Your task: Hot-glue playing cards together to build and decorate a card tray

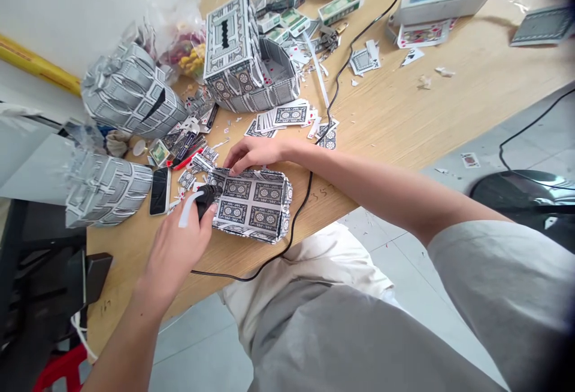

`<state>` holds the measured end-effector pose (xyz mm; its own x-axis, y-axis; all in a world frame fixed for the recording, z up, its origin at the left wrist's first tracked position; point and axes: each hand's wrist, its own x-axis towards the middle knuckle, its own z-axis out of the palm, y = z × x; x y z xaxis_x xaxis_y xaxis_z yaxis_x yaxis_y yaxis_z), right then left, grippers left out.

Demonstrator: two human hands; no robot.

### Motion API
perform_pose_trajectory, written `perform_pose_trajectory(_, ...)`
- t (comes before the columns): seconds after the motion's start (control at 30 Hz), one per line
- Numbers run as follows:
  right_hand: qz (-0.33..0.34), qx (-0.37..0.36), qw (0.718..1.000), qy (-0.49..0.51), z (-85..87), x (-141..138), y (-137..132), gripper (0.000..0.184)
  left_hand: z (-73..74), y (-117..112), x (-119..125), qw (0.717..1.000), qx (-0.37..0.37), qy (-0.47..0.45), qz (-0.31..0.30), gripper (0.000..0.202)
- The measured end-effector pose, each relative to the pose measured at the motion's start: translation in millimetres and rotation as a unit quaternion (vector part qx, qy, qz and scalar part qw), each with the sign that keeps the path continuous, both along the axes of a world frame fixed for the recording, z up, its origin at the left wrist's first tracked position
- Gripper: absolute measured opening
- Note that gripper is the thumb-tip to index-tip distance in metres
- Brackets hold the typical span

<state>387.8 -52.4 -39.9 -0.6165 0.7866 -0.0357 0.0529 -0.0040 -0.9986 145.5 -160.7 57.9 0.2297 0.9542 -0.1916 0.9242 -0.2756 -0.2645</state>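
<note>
From my seat the wooden desk (404, 111) fills most of the view, strewn with playing cards and paper scraps. At its far side stands a tall box built of cards (245, 57), and two crumpled card-covered bundles (130, 96) lie toward the left edge.

Nearer to me, close to the front edge, sits the card tray (254, 206), a shallow tray folded from patterned card backs. It lies flat on the desk and between the two hands.

The right hand (251, 152) reaches in from the right and rests on the tray's far rim. Its fingers are bent down and slightly spread, with the tips pressing on the rim, and it grips nothing.

The left hand (177, 248) comes up from the lower left and is closed around a black glue gun (202, 200). The gun's front end meets the tray's left end, though I cannot tell whether the tip touches it. A black cable (296, 212) loops past the tray's right side and over the front edge of the desk.

A dark phone (159, 190) lies face up just left of the gun, and a fan of loose cards (290, 115) sits beyond the right hand.
</note>
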Motion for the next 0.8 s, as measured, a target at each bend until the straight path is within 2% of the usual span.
perform_pose_trajectory(0.23, 0.001, -0.010, 1.000, -0.005, 1.5, 1.6, -1.2, 0.033, 6.5, -5.7, -1.9, 0.999, -0.018, 0.019, 0.019, 0.041)
perform_pose_trajectory(0.43, 0.001, -0.028, 0.999, 0.018, 3.3, 1.1, -3.1, 0.026, 9.9, -8.8, -5.7, 1.000, -0.014, 0.001, 0.020, 0.040)
perform_pose_trajectory(0.6, 0.002, -0.020, 1.000, 0.004, 7.1, 2.6, -4.7, 0.027, 12.3, -11.0, -12.9, 1.000, -0.014, -0.006, 0.027, 0.043)
perform_pose_trajectory(0.8, 0.002, -0.022, 1.000, -0.002, 7.8, 2.4, -5.5, 0.030, 10.4, -11.9, -8.5, 0.999, -0.024, -0.004, 0.039, 0.044)
